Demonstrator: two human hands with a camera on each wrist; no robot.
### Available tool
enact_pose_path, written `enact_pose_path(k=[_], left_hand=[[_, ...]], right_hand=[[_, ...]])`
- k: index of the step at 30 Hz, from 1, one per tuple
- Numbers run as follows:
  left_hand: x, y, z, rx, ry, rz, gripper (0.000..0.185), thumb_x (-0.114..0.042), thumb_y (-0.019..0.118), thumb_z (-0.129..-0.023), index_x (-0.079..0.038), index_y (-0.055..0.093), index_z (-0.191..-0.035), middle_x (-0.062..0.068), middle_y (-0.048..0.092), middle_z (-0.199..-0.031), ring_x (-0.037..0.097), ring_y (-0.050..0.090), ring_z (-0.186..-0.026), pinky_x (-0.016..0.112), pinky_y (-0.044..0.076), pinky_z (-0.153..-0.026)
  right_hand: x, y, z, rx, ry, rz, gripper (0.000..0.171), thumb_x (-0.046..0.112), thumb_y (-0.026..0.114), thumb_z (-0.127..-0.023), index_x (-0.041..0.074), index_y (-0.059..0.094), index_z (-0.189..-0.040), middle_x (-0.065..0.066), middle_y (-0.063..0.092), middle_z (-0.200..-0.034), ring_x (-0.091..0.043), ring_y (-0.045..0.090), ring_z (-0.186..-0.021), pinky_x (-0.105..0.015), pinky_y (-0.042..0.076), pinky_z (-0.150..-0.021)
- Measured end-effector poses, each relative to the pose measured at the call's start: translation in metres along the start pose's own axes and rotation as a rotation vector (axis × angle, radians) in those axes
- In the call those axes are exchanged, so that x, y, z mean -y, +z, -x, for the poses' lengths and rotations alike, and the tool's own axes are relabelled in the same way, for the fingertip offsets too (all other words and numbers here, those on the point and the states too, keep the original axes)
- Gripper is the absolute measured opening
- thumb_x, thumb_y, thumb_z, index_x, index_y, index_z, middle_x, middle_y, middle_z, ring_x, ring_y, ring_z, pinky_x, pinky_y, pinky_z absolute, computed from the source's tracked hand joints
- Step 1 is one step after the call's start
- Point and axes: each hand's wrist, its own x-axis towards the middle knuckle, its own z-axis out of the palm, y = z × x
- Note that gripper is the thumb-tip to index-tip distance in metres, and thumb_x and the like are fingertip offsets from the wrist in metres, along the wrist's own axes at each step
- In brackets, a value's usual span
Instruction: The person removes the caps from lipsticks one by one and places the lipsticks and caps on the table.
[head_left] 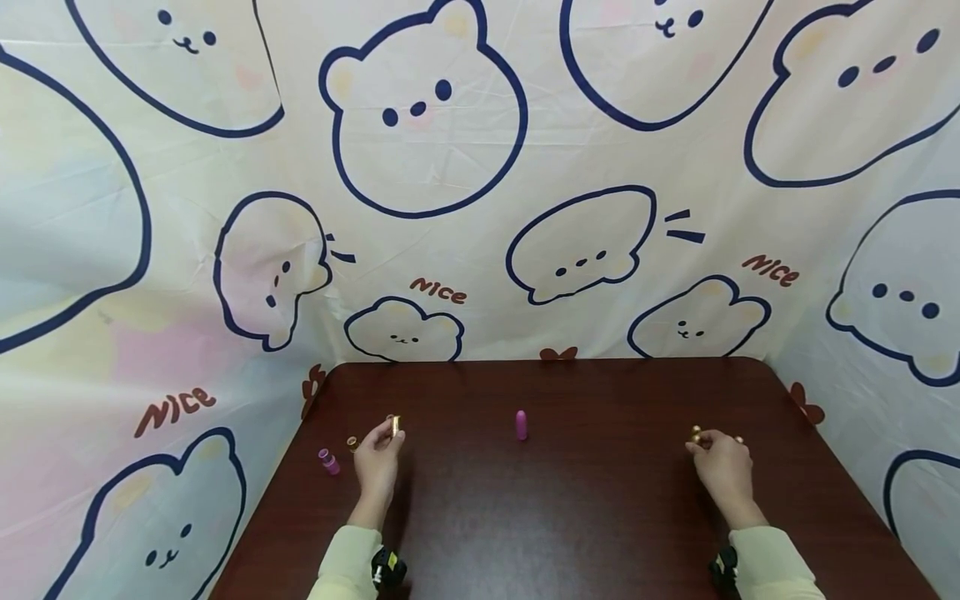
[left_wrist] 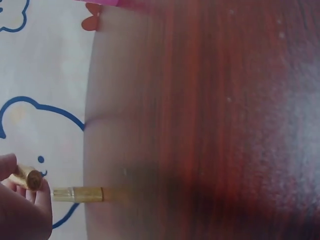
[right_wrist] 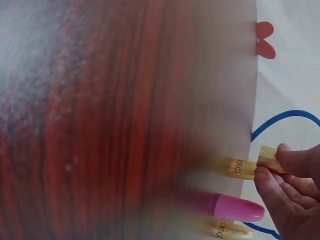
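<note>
Table (head_left: 570,517) before a backdrop cloth (head_left: 480,167), capsule-shaped cap (head_left: 521,424) standing mid-table, small vial (head_left: 328,461) and short tube (head_left: 352,442) at the left edge, left hand (head_left: 378,462) just right of them, right hand (head_left: 722,467) far right

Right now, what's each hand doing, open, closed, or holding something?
Left hand: pinching a small gold tube.
Right hand: pinching a small gold piece.

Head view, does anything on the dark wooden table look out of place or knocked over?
Nothing spilled or broken. The small purple-pink tube lies tipped on its side by the left hand, while the pink rounded cap stands upright alone mid-table.
</note>
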Motion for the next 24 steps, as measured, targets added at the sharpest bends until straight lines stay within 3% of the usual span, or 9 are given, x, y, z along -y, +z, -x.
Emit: enact_pose_path(k=[4,15,24], left_hand=[[0.005,-0.003,0.0,-0.049,0.007,-0.058,0.027,0.005,0.069,-0.086,0.01,0.065,-0.112,0.024,0.064,-0.103,0.005,0.056,-0.078,0.01,0.044,-0.063],[0.015,-0.009,-0.006,-0.131,0.017,-0.088,0.025,0.006,0.071,-0.082,0.009,0.068,-0.106,0.021,0.067,-0.096,0.002,0.057,-0.073,0.009,0.044,-0.061],[0.02,-0.011,-0.01,-0.166,0.006,-0.152,0.025,0.005,0.072,-0.082,0.009,0.068,-0.106,0.026,0.067,-0.102,0.017,0.061,-0.082,0.01,0.041,-0.06]], right_hand=[[-0.002,0.001,0.001,0.014,-0.005,0.013,0.029,0.007,0.066,-0.09,-0.016,0.06,-0.107,-0.026,0.064,-0.087,-0.029,0.06,-0.064,-0.041,0.048,-0.051],[-0.005,0.001,0.001,0.063,0.02,0.036,0.026,0.008,0.066,-0.091,-0.014,0.061,-0.105,-0.026,0.064,-0.088,-0.031,0.06,-0.067,-0.043,0.049,-0.053],[-0.006,0.004,0.001,0.101,0.021,0.044,0.027,0.007,0.065,-0.091,-0.016,0.061,-0.106,-0.025,0.065,-0.084,-0.03,0.061,-0.064,-0.042,0.05,-0.051]])
